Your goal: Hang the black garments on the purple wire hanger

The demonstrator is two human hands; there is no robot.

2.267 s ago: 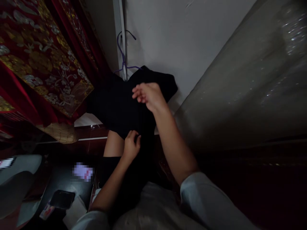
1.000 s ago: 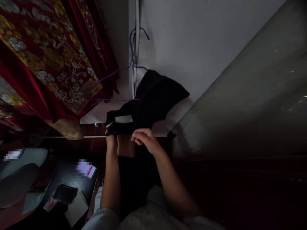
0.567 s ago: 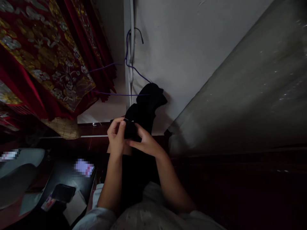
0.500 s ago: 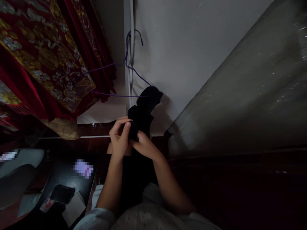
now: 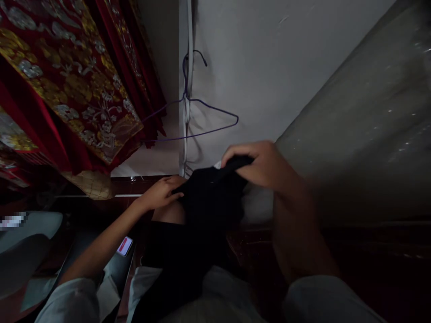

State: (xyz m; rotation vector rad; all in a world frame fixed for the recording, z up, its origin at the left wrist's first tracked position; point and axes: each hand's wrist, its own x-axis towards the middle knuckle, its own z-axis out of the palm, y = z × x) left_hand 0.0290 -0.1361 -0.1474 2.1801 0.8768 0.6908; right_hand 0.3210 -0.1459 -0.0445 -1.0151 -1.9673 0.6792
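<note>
A black garment point(image 5: 212, 197) is stretched between my two hands in front of my lap. My left hand point(image 5: 161, 192) grips its left edge, fingers curled into the cloth. My right hand point(image 5: 266, 163) is closed on its upper right edge, a little higher. Above them a purple wire hanger point(image 5: 202, 114) hangs bare on a white cord point(image 5: 186, 112) against the white wall. The lower part of the garment merges with my dark lap and cannot be made out.
Red and gold embroidered cloth point(image 5: 67, 80) hangs at the left. A large grey plastic-wrapped surface point(image 5: 357, 134) slopes down at the right. A phone with a lit screen point(image 5: 124, 246) lies low at the left on a dark table.
The black garment has come off the purple hanger, which now hangs bare. My hands have drawn apart, the right one moving up and right, spreading the cloth between them.
</note>
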